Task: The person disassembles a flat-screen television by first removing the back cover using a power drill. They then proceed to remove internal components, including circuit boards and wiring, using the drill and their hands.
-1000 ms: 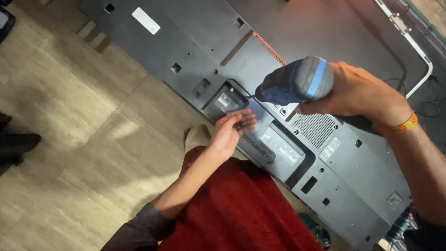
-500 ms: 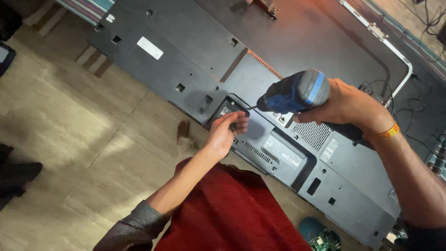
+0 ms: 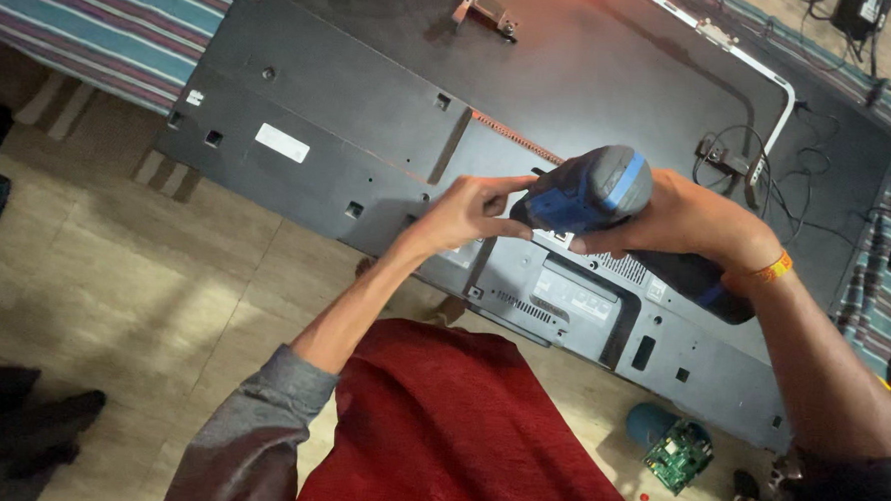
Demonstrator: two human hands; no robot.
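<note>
A large flat television [image 3: 352, 106] lies face down on the floor, its dark back panel up. My right hand [image 3: 687, 216] grips a blue and grey cordless driver [image 3: 588, 192], held above the panel's lower middle. My left hand [image 3: 467, 213] reaches to the driver's front end, fingers pinched at its tip; whether it holds a bit or a screw is hidden. Below the hands is the grey connector section [image 3: 574, 296] of the back cover.
A striped rug [image 3: 85, 24] lies under the television at the upper left. Loose cables [image 3: 770, 164] and a white bracket [image 3: 764, 74] rest at the upper right. A green circuit board [image 3: 679, 453] lies on the wooden floor. Red cloth [image 3: 438, 431] covers my lap.
Both hands have lifted off the back cover. The driver has risen and tilted, and my left hand has moved from the panel to the driver's tip. The view has shifted.
</note>
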